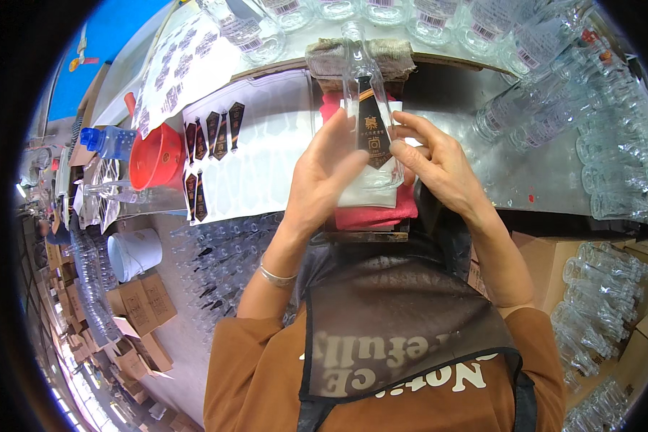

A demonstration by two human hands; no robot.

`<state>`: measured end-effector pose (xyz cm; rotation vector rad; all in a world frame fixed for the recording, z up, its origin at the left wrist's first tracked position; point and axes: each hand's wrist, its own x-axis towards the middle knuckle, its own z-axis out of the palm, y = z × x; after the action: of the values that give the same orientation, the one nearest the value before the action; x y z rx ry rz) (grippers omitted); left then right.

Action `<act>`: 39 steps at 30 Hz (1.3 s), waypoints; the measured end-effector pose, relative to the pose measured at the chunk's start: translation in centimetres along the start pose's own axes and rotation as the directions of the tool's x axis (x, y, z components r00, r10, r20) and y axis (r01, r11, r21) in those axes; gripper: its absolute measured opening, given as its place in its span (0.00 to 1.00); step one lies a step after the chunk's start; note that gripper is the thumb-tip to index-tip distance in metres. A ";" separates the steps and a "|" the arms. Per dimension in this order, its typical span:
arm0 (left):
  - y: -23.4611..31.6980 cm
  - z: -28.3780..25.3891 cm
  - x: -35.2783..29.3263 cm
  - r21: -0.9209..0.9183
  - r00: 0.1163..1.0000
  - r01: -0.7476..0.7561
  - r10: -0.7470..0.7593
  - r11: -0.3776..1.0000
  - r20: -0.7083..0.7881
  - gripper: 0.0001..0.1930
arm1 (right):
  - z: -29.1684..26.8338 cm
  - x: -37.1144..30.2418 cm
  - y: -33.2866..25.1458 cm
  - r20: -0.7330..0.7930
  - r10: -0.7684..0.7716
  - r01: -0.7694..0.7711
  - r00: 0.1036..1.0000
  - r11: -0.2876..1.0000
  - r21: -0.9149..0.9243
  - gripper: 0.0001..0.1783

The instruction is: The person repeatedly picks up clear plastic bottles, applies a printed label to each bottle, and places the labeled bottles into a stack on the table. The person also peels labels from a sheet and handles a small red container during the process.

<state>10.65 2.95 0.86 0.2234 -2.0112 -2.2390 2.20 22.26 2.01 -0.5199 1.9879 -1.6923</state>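
A clear glass bottle (pixel 389 167) lies in front of me with its neck pointing away, on a cloth-padded rest. On its upper side is a black tie-shaped label (pixel 367 124) with gold marks and an orange stripe. Along the bottle's left side is my left hand (pixel 322 176), thumb and fingers apart, its fingertips smeared by motion. My right hand (pixel 439 164) grips the right side of the bottle, thumb and bent fingers at the label's edge. Under the bottle show a white cloth (pixel 349 194) and a red cloth (pixel 371 218). A folded grey rag (pixel 327 57) supports the neck end.
To the left lies a white label sheet (pixel 255 169) with several black tie labels; beyond it stands a red bucket (pixel 157 158). Clear bottles (pixel 518 119) crowd the metal table's far and right sides. More bottles fill a cardboard box (pixel 536 263) at lower right.
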 end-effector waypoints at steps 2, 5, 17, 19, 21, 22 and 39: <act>-0.1 -0.1 0.3 0.040 1.000 -0.019 0.020 0.999 -0.005 0.35 | 0.3 0.3 0.2 0.004 -0.015 0.015 1.000 1.000 -0.003 0.32; -0.4 -0.1 0.3 0.021 1.000 -0.007 0.007 1.000 -0.004 0.34 | 0.5 0.4 0.5 0.031 -0.006 0.006 1.000 1.000 0.008 0.30; -0.5 -0.4 0.4 0.010 1.000 -0.005 0.004 1.000 0.014 0.34 | 0.8 0.3 0.0 -0.034 -0.023 0.022 0.999 0.999 -0.035 0.30; -0.5 -0.2 0.4 0.010 1.000 -0.011 0.011 1.000 0.009 0.34 | 0.7 0.3 0.2 -0.002 -0.014 0.013 1.000 1.000 -0.027 0.30; -0.6 -0.1 0.4 -0.005 1.000 -0.029 0.029 1.000 -0.005 0.33 | 0.6 0.4 0.3 0.018 -0.017 0.017 1.000 1.000 -0.024 0.30; -0.7 -0.1 0.5 -0.013 0.999 -0.039 0.038 0.999 -0.013 0.33 | 0.6 0.4 0.4 0.021 -0.025 0.026 0.999 0.999 -0.025 0.30; -0.9 1.2 -0.1 0.380 0.966 -0.166 0.228 0.910 -0.124 0.33 | -2.0 4.6 -4.4 0.130 -0.522 0.524 0.843 0.741 -0.420 0.17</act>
<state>10.52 4.24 0.13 0.2200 -2.2316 -1.6553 -2.81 20.53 6.09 -1.3608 2.3840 -1.4972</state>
